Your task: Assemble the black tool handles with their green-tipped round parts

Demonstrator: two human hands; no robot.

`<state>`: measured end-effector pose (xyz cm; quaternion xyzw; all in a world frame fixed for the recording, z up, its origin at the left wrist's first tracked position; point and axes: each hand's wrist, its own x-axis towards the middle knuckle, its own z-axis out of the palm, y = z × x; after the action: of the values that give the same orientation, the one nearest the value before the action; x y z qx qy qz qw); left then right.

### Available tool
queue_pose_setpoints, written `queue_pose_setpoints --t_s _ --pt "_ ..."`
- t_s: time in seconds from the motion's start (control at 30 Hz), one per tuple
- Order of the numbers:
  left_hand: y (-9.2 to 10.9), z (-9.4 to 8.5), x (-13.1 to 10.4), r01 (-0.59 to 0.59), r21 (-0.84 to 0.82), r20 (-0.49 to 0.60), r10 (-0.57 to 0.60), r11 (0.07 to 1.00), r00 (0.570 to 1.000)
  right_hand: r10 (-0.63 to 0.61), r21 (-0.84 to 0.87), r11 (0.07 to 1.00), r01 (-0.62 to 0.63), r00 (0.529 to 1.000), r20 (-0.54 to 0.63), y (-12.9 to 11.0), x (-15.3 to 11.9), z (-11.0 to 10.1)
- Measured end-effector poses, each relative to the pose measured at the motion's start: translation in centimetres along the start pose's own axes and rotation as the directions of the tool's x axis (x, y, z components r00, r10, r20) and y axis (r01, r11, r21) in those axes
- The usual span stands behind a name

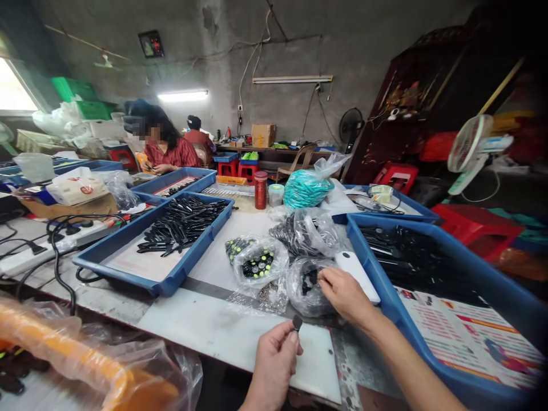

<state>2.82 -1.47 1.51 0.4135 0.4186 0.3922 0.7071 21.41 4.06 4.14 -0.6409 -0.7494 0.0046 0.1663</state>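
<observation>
My left hand pinches a small black part above the white board at the table's front edge. My right hand reaches to the mouth of a clear plastic bag of small black pieces; its fingers are pressed together, and what they hold, if anything, is hidden. Left of that bag lies an open bag of black and yellow-green round pieces. Between the two is a small heap of tiny metal pieces. Behind sits another bag of dark parts.
Blue trays of black parts stand left and right. A white flat object lies beside the right tray. Farther back are a teal-filled bag, a red canister and two seated people. An orange plastic-wrapped bar is front left.
</observation>
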Motion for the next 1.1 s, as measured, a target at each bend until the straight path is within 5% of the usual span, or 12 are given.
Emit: queue_pose_setpoints --t_s 0.17,0.33,0.57,0.9,1.1 --pt "0.7 0.5 0.0 0.018 0.046 0.022 -0.019 0.999 1.0 -0.091 0.416 0.903 0.103 0.995 -0.049 -1.5 -2.6 -2.2" --pt "0.9 1.0 -0.1 -0.008 0.106 0.024 0.005 0.994 1.0 -0.11 0.627 0.779 -0.017 0.98 0.164 -2.6 -4.2 -2.7" --pt "0.6 1.2 -0.7 -0.056 0.19 0.082 0.041 0.98 0.996 -0.131 0.696 0.701 -0.156 0.931 0.34 -2.8 -4.9 -1.3" --pt "-0.2 0.7 -0.5 -0.106 0.304 0.023 0.104 0.947 0.994 -0.049 0.755 0.632 -0.173 0.964 0.263 -3.7 -6.1 0.0" --pt "-0.1 0.8 -0.6 -0.121 0.317 0.02 0.122 0.94 0.992 0.032 0.725 0.669 -0.161 0.982 0.188 -4.1 -7.0 0.8"
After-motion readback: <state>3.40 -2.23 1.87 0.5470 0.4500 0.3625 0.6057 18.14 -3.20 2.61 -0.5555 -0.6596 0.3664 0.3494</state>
